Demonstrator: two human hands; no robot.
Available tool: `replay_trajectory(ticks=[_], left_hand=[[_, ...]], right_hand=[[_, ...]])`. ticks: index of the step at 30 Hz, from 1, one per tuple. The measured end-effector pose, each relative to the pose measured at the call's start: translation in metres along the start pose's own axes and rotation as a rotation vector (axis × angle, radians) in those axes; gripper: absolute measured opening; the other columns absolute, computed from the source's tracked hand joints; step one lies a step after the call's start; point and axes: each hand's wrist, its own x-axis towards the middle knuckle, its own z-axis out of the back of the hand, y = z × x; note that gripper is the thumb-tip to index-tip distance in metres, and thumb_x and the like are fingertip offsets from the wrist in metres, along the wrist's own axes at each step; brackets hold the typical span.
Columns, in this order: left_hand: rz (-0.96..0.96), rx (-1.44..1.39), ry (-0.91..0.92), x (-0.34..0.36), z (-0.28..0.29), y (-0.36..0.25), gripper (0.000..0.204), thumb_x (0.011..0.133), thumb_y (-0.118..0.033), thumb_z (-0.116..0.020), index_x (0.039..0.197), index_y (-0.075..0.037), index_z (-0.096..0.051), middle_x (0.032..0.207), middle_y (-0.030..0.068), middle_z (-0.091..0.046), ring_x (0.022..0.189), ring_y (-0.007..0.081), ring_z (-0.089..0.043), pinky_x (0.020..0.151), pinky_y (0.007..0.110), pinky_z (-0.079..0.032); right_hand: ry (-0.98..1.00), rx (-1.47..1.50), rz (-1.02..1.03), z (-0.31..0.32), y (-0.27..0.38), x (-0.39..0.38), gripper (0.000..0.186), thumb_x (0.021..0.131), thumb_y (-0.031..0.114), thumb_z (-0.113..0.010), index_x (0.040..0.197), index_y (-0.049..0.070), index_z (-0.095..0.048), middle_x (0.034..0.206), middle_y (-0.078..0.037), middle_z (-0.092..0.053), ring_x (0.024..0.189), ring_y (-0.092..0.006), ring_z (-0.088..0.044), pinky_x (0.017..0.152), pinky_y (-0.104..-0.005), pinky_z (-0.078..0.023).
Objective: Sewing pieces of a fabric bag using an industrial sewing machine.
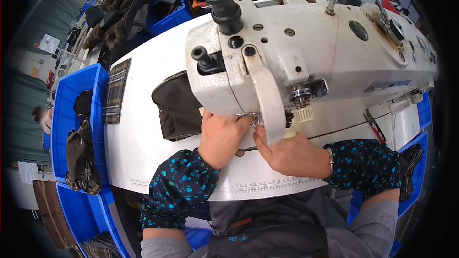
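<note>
Both hands close in under the sewing machine

The left hand (219,138) and right hand (294,155) meet beneath the head of the sewing machine (339,62), probably to steady small work from both sides. The left fingers are bunched together; the right thumb and forefinger sit close. Whether either pair is clamped on something, I cannot tell.

The dark pouch (178,107) lies on the desk (138,155) just beside the left hand, partly hidden by the machine, its weight seemingly borne by the surface.

Overhead, the machine leaves little room. Bare desk opens leftward toward the plaid cloth (116,91); rightward, the snips (376,126) lie well apart. A ruler marking (267,184) follows the front edge.
</note>
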Motion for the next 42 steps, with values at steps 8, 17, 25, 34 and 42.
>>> replay_trajectory(ticks=[8, 17, 25, 34, 42], left_hand=[[-0.039, 0.016, -0.067, 0.002, 0.0, 0.003, 0.023, 0.071, -0.009, -0.072, 0.094, -0.015, -0.075, 0.076, 0.0047, -0.067, 0.067, 0.0288, -0.068, 0.06, 0.041, -0.049], [-0.071, -0.08, 0.031, 0.001, 0.006, 0.024, 0.031, 0.069, -0.004, -0.068, 0.098, -0.009, -0.077, 0.088, 0.009, -0.07, 0.091, 0.0343, -0.067, 0.08, 0.047, -0.052], [0.025, -0.515, 0.28, 0.02, 0.031, 0.019, 0.016, 0.089, -0.011, -0.077, 0.094, -0.002, -0.065, 0.088, 0.0171, -0.066, 0.081, 0.0364, -0.067, 0.068, 0.041, -0.054], [0.292, -0.559, 0.234, 0.009, 0.024, -0.006, 0.023, 0.084, -0.009, -0.077, 0.106, -0.003, -0.071, 0.082, 0.0123, -0.07, 0.07, 0.0279, -0.068, 0.063, 0.037, -0.053], [0.136, 0.049, 0.158, 0.005, 0.028, -0.021, 0.026, 0.076, -0.011, -0.073, 0.101, -0.012, -0.077, 0.081, 0.0064, -0.069, 0.07, 0.0317, -0.068, 0.059, 0.041, -0.054]], right_hand=[[0.013, 0.01, 0.011, 0.001, 0.0, 0.002, 0.043, 0.082, 0.008, -0.061, 0.118, -0.014, -0.067, 0.07, -0.006, -0.059, 0.051, -0.012, -0.057, 0.044, -0.0273, -0.042], [-0.073, 0.029, -0.015, -0.015, 0.0, -0.002, 0.039, 0.078, 0.009, -0.063, 0.11, -0.012, -0.07, 0.068, -0.003, -0.054, 0.052, -0.0113, -0.056, 0.044, -0.0276, -0.04], [-0.315, -0.098, -0.004, -0.016, 0.002, 0.004, 0.018, 0.075, 0.016, -0.065, 0.088, 0.004, -0.07, 0.076, -0.003, -0.056, 0.052, -0.0101, -0.053, 0.046, -0.0266, -0.041], [-0.258, -0.03, 0.096, -0.021, 0.004, 0.004, 0.018, 0.075, 0.021, -0.066, 0.078, 0.004, -0.07, 0.078, -0.009, -0.063, 0.055, -0.0126, -0.055, 0.046, -0.0271, -0.042], [-0.219, -0.052, 0.154, -0.019, 0.007, 0.003, 0.022, 0.073, 0.022, -0.064, 0.074, 0.0, -0.068, 0.077, -0.017, -0.065, 0.059, -0.0167, -0.06, 0.047, -0.0269, -0.042]])
